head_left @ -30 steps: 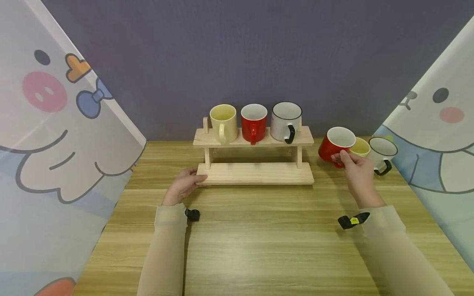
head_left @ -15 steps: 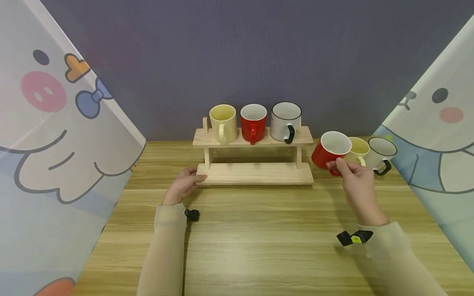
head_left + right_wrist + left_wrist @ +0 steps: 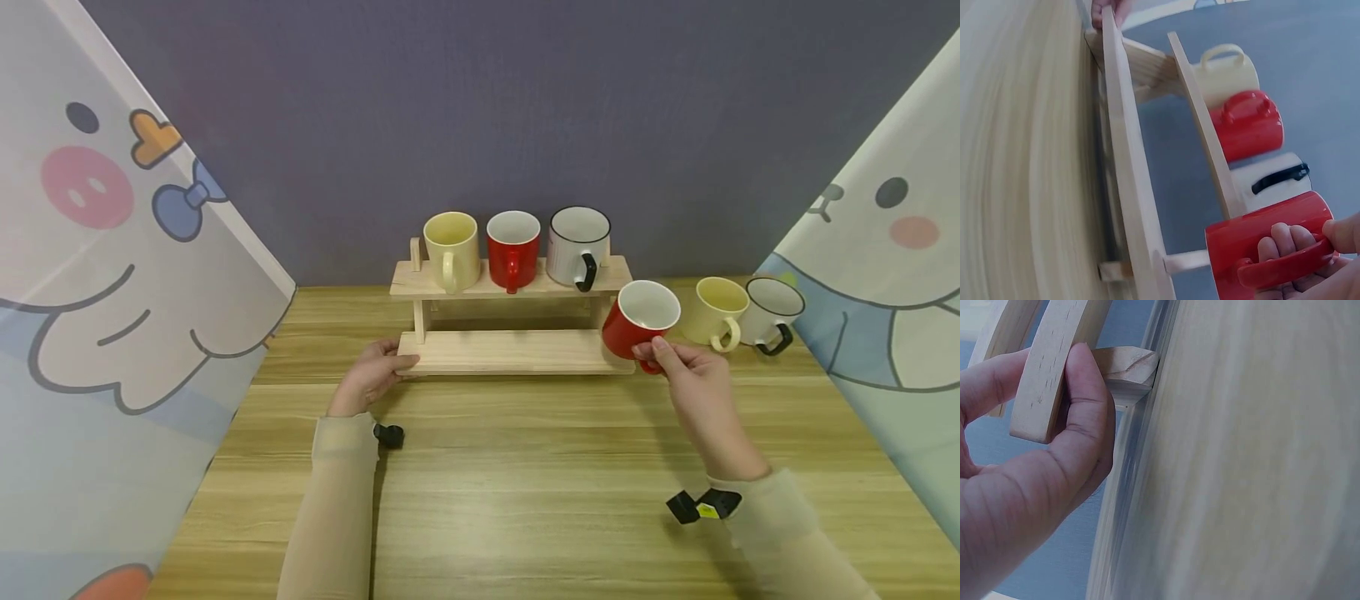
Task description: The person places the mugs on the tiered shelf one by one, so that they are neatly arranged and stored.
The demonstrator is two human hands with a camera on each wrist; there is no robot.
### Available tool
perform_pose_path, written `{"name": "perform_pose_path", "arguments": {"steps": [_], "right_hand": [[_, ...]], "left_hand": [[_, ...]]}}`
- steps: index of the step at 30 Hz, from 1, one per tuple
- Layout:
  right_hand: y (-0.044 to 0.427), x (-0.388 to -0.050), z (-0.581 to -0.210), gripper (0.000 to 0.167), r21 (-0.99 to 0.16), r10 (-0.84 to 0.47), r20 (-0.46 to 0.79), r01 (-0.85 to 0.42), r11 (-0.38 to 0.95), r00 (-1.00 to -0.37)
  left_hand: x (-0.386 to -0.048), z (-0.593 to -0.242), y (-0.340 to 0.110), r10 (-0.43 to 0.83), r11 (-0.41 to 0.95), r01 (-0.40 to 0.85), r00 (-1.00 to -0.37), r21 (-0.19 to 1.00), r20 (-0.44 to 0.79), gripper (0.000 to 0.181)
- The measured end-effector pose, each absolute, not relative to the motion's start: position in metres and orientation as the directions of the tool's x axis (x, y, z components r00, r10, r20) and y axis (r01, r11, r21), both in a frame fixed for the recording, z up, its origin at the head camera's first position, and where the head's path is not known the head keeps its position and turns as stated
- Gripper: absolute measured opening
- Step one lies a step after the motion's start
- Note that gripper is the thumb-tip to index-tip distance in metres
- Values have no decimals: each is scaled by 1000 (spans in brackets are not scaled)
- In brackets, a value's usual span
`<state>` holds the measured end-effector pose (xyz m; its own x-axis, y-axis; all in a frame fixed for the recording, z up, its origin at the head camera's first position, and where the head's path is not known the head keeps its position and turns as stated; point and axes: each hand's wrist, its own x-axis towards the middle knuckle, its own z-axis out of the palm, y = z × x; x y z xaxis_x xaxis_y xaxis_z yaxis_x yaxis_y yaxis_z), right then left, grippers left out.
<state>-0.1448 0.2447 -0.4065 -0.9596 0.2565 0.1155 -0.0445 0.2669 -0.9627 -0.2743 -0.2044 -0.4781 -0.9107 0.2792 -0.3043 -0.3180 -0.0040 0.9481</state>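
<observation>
My right hand holds a red mug with a white inside by its handle, fingers curled through it in the right wrist view. That mug is at the right end of the wooden rack's lower shelf; whether it touches the shelf I cannot tell. My left hand grips the left end of the lower shelf, its board between thumb and fingers in the left wrist view. On the upper shelf stand a yellow mug, another red mug and a white mug with a black handle.
Right of the rack, a second yellow mug and a second white mug with a black handle stand on the wood-grain table. A dark wall rises behind, with cartoon-printed panels at both sides.
My right hand has carried the red mug left, away from the yellow and white mugs on the table, to the rack's right end. The left hand has stayed on the lower shelf.
</observation>
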Motion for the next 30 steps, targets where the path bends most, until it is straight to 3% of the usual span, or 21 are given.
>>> {"name": "perform_pose_path", "arguments": {"steps": [30], "right_hand": [[177,-168,-430,33,-986,250,32,11,167,-968]], "left_hand": [[-275,-478,-202,256,13,-308,-919,951,-301,60]]}}
